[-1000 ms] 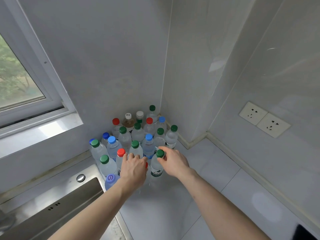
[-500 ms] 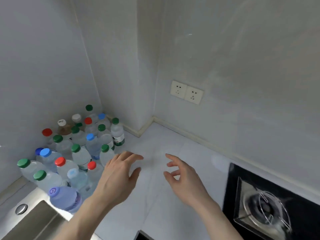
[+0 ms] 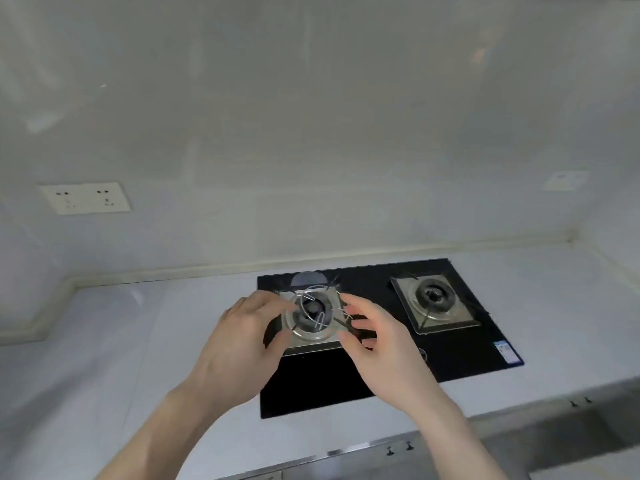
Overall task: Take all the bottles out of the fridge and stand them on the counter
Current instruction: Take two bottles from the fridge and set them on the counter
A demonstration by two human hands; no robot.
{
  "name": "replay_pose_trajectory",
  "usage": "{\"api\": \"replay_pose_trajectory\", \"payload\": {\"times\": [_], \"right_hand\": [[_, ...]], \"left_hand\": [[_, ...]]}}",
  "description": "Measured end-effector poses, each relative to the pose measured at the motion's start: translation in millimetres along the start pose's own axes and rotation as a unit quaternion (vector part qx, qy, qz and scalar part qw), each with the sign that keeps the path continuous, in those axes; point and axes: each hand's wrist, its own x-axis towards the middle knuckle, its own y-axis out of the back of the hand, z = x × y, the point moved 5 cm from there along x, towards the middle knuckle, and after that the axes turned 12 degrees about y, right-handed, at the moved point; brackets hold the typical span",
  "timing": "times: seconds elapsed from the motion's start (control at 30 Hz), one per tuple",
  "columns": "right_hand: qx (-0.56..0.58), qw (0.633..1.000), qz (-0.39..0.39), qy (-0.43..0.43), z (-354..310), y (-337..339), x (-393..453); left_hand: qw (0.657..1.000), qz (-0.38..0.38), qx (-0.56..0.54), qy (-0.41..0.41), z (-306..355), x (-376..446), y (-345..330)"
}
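Hands now empty: my left hand (image 3: 239,344) and right hand (image 3: 384,351) hang with fingers loosely curled, gripping nothing, above the near-left burner (image 3: 313,318) of the stove (image 3: 464,344). One second ago both rested on bottle caps in the counter corner; half a second ago they had let go. View has since swung right: bottles are out of frame, somewhere left of the stove, past the wall socket (image 3: 85,198). Counter (image 3: 104,341) left of the stove shows bare. Fridge not visible. Judgement: last pair is placed; I am turning away, probably to fetch more bottles
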Motion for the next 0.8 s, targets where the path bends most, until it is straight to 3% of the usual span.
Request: {"api": "replay_pose_trajectory", "payload": {"times": [0.33,0.5,0.8], "right_hand": [[-0.055,0.981,0.169,-0.073,76.7,200.5,-142.5],[-0.099,0.948,0.277,-0.121,97.0,276.1,-214.3],[-0.176,0.874,0.399,-0.214,127.4,376.7,-326.6]], "left_hand": [[0.978,-0.114,0.002,-0.177,221.0,-16.6,-127.3],[0.948,-0.152,0.003,-0.280,315.7,-22.9,-179.2],[0.874,-0.241,-0.029,-0.422,473.6,-46.3,-280.5]]}}
